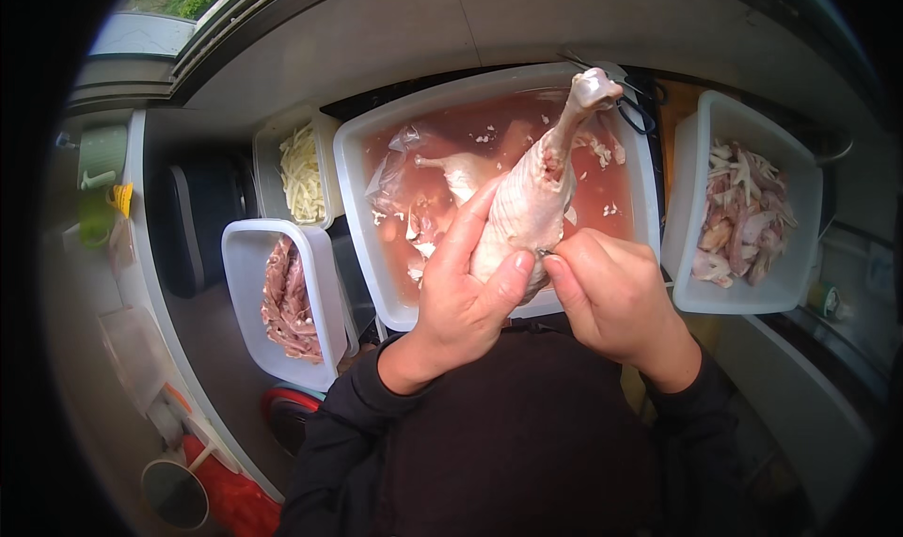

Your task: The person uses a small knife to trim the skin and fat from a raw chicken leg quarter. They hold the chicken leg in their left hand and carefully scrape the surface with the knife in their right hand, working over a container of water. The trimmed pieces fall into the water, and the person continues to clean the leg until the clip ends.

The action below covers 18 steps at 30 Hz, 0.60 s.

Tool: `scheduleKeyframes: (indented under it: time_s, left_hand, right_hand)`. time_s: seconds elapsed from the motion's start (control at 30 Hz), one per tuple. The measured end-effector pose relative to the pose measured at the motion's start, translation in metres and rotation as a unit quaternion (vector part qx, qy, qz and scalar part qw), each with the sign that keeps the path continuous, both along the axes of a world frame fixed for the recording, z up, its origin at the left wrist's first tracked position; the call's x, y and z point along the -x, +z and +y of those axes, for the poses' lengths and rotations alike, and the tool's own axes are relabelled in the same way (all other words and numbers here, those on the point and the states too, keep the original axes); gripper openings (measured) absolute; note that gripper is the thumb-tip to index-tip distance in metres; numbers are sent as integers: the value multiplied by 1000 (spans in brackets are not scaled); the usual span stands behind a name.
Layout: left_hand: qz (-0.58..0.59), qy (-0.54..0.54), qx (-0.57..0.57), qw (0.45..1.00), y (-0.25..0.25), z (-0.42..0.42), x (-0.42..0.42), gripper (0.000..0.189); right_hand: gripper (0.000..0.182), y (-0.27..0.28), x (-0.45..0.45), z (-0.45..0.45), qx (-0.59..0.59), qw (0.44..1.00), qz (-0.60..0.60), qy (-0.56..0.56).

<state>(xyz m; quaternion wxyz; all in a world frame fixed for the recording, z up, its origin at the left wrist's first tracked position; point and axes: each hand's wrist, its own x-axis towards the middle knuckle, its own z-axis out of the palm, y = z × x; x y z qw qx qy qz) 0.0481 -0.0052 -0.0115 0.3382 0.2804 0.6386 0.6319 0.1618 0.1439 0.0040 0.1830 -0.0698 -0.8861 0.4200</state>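
Observation:
A large raw poultry leg (525,205) is held above a white plastic tub (356,255), its bony end pointing away from me. My left hand (469,283) wraps the thick end, thumb on the near side. Against the skin beside that thumb, my right hand (614,290) pinches a small metal tool (544,253), possibly tweezers; most of it is hidden by the fingers. Reddish water (451,131) fills much of the tub. In it lie another poultry leg (462,174), clear plastic film (395,174) and pale scraps.
Scissors (638,117) with dark handles rest at the tub's far right corner. On the right stands a bin (688,184) of raw poultry pieces (744,212). To the left are a bin (243,304) of reddish meat (288,311) and a container (267,163) of pale strips (302,174).

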Motion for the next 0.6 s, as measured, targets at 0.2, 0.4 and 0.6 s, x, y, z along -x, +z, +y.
scheduleKeyframes:
  time_s: [0.2,0.4,0.6]
  left_hand:
    - [-7,-2,3,1000,-1,0,2,63]
    - [-22,0,3,1000,-4,-2,3,62]
    - [-95,-7,-27,995,-5,-6,10,60]
  right_hand:
    - [15,-5,2,-1,6,1000,25,-15]
    - [15,-10,3,-4,16,999,28,-40]
    - [15,-7,5,-10,69,996,12,-58]
